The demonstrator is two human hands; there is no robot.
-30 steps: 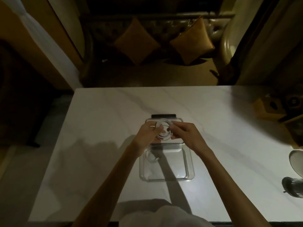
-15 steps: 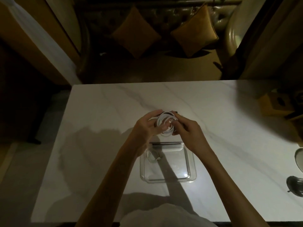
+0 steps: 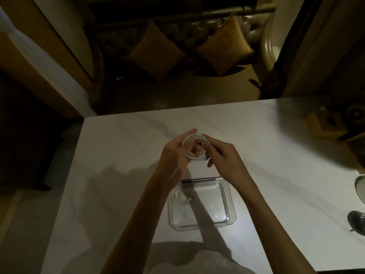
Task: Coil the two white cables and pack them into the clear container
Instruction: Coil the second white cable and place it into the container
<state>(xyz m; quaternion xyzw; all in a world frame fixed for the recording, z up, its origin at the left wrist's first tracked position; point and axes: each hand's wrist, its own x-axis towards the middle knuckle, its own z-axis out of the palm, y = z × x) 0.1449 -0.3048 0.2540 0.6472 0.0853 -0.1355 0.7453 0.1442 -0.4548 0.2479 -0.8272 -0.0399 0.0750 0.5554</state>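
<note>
A white cable [image 3: 194,148] is wound into a round coil that I hold up above the white marble table [image 3: 118,155]. My left hand [image 3: 175,155] grips the coil's left side, fingers through the loop. My right hand [image 3: 223,157] pinches its right edge. Nearer to me stands the clear container [image 3: 231,206], open at the top. A second white cable [image 3: 182,196], coiled small, lies in the container's far left corner, partly behind my left wrist. A dark strip [image 3: 199,179] runs along the container's far edge.
Yellowish objects [image 3: 324,123] sit at the table's far right corner. A round glassy rim [image 3: 360,186] and a dark metal piece [image 3: 357,220] show at the right edge. Beyond the table is a sofa with two orange cushions [image 3: 158,52].
Both hands have moved the coil away from me, from above the container's far end to beyond it. The coil now faces the camera more openly.
</note>
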